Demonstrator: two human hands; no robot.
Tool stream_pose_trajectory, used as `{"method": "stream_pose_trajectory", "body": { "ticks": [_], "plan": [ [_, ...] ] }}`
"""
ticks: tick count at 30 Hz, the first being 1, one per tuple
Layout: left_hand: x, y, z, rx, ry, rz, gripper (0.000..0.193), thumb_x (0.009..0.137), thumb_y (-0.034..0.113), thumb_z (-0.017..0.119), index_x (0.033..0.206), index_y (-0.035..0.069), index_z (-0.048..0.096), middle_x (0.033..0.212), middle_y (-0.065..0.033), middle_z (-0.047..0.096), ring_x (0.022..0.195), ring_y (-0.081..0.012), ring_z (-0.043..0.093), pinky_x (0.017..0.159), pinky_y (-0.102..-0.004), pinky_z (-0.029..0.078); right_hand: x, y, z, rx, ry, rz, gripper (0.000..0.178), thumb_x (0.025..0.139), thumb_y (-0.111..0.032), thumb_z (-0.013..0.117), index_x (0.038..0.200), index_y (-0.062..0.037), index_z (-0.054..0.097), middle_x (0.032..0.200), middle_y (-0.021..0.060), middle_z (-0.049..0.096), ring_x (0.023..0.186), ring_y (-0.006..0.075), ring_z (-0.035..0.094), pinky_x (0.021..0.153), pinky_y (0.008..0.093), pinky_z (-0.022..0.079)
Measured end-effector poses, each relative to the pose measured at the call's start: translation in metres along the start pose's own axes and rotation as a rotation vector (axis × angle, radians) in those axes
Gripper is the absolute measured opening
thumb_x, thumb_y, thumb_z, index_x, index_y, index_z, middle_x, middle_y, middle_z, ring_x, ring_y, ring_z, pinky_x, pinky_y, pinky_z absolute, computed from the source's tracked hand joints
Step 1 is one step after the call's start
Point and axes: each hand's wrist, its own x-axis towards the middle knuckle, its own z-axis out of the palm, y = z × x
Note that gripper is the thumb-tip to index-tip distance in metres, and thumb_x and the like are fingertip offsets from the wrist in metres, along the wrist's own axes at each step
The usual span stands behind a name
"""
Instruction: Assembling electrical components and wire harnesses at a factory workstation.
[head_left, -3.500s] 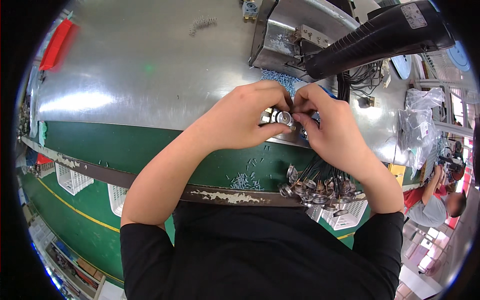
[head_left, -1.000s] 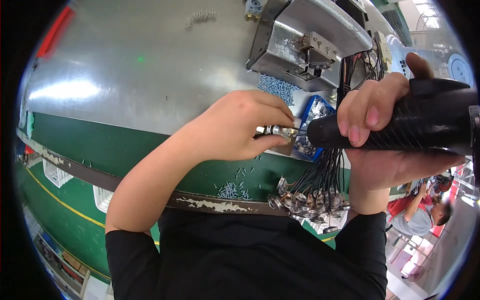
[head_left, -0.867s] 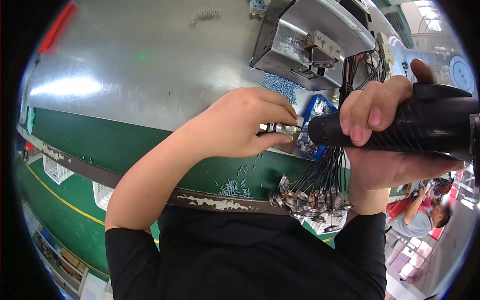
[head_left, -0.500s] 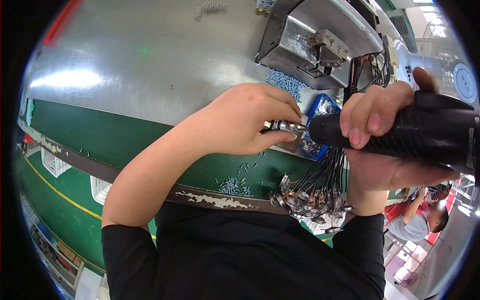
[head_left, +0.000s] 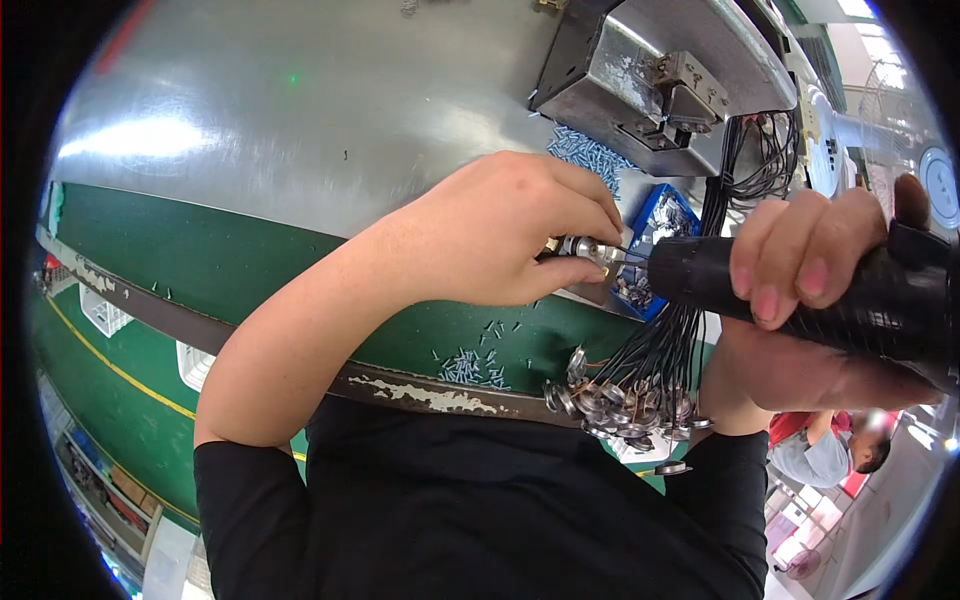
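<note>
Between its thumb and fingers, my left hand (head_left: 525, 230) pinches a small metal part (head_left: 582, 247) with a round silvery section. The fingers cover most of it, so its full shape is hidden. My right hand (head_left: 800, 255) is wrapped round a black power screwdriver (head_left: 695, 268), which lies nearly level and points left. The screwdriver's thin bit reaches toward the part; whether it touches cannot be made out. Just behind and below the bit stands a blue tray (head_left: 641, 222) of small metal pieces. A heap of bluish screws (head_left: 590, 155) lies beyond my left fingers.
A steel fixture (head_left: 630, 75) stands at the back right of the metal tabletop (head_left: 250, 120). Black leads with round metal ends (head_left: 620, 408) hang over the near edge. Loose screws (head_left: 468, 368) lie on the green surface. Another person (head_left: 830, 450) is at far right.
The screwdriver has drawn back to the right, leaving more of the bit showing between it and the part. My left hand keeps its pinch. The view has shifted slightly.
</note>
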Motion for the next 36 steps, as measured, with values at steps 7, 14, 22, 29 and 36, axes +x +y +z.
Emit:
{"method": "stream_pose_trajectory", "body": {
  "ticks": [7, 14, 22, 29, 36],
  "plan": [
    [-0.001, -0.001, 0.0, 0.001, -0.003, -0.008, 0.026, 0.083, 0.019, 0.081, 0.104, 0.005, 0.079, 0.107, -0.0082, 0.077, 0.096, -0.0332, 0.073, 0.085, -0.0436, 0.058, 0.004, -0.004, 0.004, -0.008, -0.038, -0.027, 0.115, 0.085, -0.09, 0.055, 0.155, -0.001, 0.038, 0.086, 0.0024, 0.055, 0.059, 0.0142, 0.054, 0.055, 0.0318, 0.047],
    [-0.001, 0.002, -0.002, 0.009, -0.036, -0.006, 0.028, 0.081, 0.011, 0.084, 0.108, 0.002, 0.079, 0.111, -0.0123, 0.077, 0.1, -0.0329, 0.073, 0.088, -0.0415, 0.059, 0.004, -0.006, 0.005, -0.009, -0.029, -0.039, 0.114, 0.086, -0.089, 0.056, 0.155, -0.0005, 0.038, 0.086, 0.0024, 0.055, 0.059, 0.0142, 0.053, 0.055, 0.0317, 0.046],
    [0.0, 0.001, 0.0, 0.008, -0.038, -0.018, 0.029, 0.08, 0.011, 0.084, 0.107, 0.002, 0.078, 0.112, -0.0123, 0.076, 0.101, -0.0332, 0.073, 0.088, -0.0415, 0.059, 0.0, -0.005, 0.007, -0.001, 0.015, -0.023, 0.111, 0.085, -0.088, 0.059, 0.152, -0.0019, 0.042, 0.085, 0.0017, 0.054, 0.059, 0.0134, 0.053, 0.054, 0.0304, 0.045],
    [0.001, -0.001, 0.003, -0.008, -0.02, 0.0, 0.029, 0.08, 0.011, 0.084, 0.106, 0.001, 0.078, 0.111, -0.0124, 0.077, 0.101, -0.0333, 0.073, 0.088, -0.0416, 0.059, 0.007, -0.003, -0.007, -0.001, -0.325, -0.045, 0.095, 0.084, -0.083, 0.066, 0.138, -0.0063, 0.05, 0.086, 0.0029, 0.055, 0.059, 0.0145, 0.055, 0.055, 0.0313, 0.045],
    [-0.001, 0.0, 0.005, 0.033, 0.019, 0.009, 0.024, 0.083, 0.018, 0.08, 0.103, 0.004, 0.079, 0.107, -0.0084, 0.077, 0.095, -0.0322, 0.073, 0.084, -0.0418, 0.059, 0.004, 0.0, -0.009, 0.013, -0.351, -0.044, 0.095, 0.084, -0.083, 0.066, 0.137, -0.0059, 0.05, 0.085, 0.0035, 0.056, 0.06, 0.0156, 0.056, 0.056, 0.0321, 0.046]
  ]
}}
